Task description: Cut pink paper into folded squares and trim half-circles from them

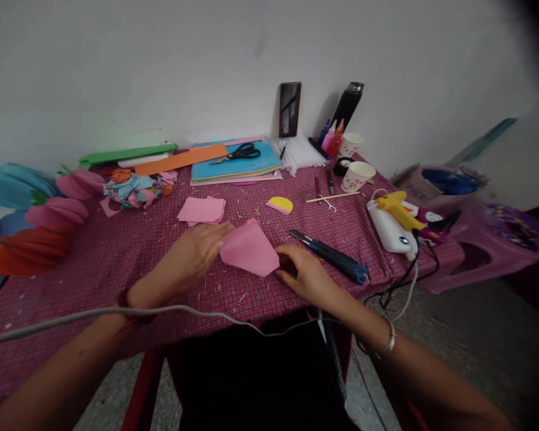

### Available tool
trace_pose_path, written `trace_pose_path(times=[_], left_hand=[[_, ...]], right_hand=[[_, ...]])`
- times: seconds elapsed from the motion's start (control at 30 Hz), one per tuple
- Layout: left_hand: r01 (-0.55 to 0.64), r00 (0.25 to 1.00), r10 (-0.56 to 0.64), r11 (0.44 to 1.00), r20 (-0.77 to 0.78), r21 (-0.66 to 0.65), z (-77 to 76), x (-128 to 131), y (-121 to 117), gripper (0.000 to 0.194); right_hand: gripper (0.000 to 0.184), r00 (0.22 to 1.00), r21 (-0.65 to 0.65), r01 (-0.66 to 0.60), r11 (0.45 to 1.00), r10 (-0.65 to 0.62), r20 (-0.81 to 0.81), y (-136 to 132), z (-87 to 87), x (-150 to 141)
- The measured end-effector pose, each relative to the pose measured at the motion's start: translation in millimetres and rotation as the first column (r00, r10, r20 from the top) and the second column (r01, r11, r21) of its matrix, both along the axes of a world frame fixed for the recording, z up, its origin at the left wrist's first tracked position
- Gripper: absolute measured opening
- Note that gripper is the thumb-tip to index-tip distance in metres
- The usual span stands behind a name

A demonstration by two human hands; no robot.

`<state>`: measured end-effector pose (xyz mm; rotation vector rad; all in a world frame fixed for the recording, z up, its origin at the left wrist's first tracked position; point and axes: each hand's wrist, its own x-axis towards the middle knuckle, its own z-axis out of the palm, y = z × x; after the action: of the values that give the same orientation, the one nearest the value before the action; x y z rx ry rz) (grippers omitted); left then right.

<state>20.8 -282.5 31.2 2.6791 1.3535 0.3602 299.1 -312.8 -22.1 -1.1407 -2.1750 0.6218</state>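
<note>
A piece of pink paper (pixel 250 248) is between my hands above the table, its corners pointing up and to the right. My right hand (pixel 308 275) pinches its right corner between thumb and fingers. At the paper's left edge is my left hand (pixel 200 248), slightly blurred, with the fingertips closed on that edge. Behind the left hand lies a small stack of pink paper (pixel 202 209). A yellow half-circle piece (pixel 280 205) with a pink edge rests farther back. Just beyond my right hand lies a blue utility knife (pixel 332 254), blade out.
Paper pumpkins (pixel 31 251) and paper scraps (pixel 137 188) sit at left. Scissors (pixel 240 153) lie on coloured sheets (pixel 233 170). A yellow glue gun (pixel 395 206) rests on a white device (pixel 388 230) at right, near paper cups (pixel 358 175). A cable (pixel 175 309) crosses before me.
</note>
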Motion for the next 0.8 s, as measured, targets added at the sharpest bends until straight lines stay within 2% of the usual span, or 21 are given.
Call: trace_pose_path(times=[0.1,0.2,0.27,0.33,0.4,0.43,0.53,0.63,0.7,0.8], left_hand=[[-0.155,0.984,0.172,0.959,-0.055,0.238,22.5,-12.1,12.6,0.045],[-0.238,0.955,0.280,0.921,-0.098,0.308,33.0,-21.7,26.3,0.045],[-0.225,0.948,0.274,0.937,-0.161,0.269,28.0,-26.3,34.8,0.045],[-0.201,0.941,0.254,0.951,-0.225,0.237,15.3,-28.1,38.5,0.044],[-0.222,0.938,0.271,0.949,-0.218,0.225,0.8,-24.1,32.5,0.054],[-0.224,0.945,0.262,0.955,-0.195,0.193,-5.4,-19.0,25.0,0.062],[-0.162,0.984,0.165,0.985,-0.064,0.051,-16.0,9.2,-9.3,0.065],[-0.172,0.985,0.174,0.982,-0.010,0.073,-19.6,47.3,-39.4,0.070],[-0.185,0.982,0.188,0.972,-0.011,0.142,-22.3,69.2,-46.3,0.062],[-0.188,0.979,0.197,0.968,-0.042,0.164,-26.1,87.5,-39.1,0.049]], right_hand=[[0.036,0.996,0.042,-0.063,0.997,0.060,0.072,1.3,4.9,-1.1],[0.024,0.986,0.084,-0.105,0.991,0.093,0.139,2.2,6.1,-3.5],[0.016,0.985,0.112,-0.100,0.989,0.083,0.150,2.7,4.9,-5.6],[0.009,0.991,0.121,-0.045,0.992,0.028,0.134,3.5,3.0,-7.6],[0.006,0.992,0.102,0.028,0.994,-0.040,0.116,5.0,1.7,-9.6],[0.008,0.992,0.088,0.063,0.994,-0.072,0.106,6.0,1.5,-10.6],[0.013,0.987,0.056,0.144,0.988,-0.148,0.070,10.1,3.3,-14.3],[0.012,0.986,0.041,0.163,0.986,-0.164,0.033,14.4,7.5,-19.4],[0.010,0.992,0.037,0.128,0.991,-0.128,-0.016,16.4,10.4,-23.2],[0.012,0.986,-0.003,0.037,0.999,-0.037,-0.160,17.2,13.8,-28.4]])
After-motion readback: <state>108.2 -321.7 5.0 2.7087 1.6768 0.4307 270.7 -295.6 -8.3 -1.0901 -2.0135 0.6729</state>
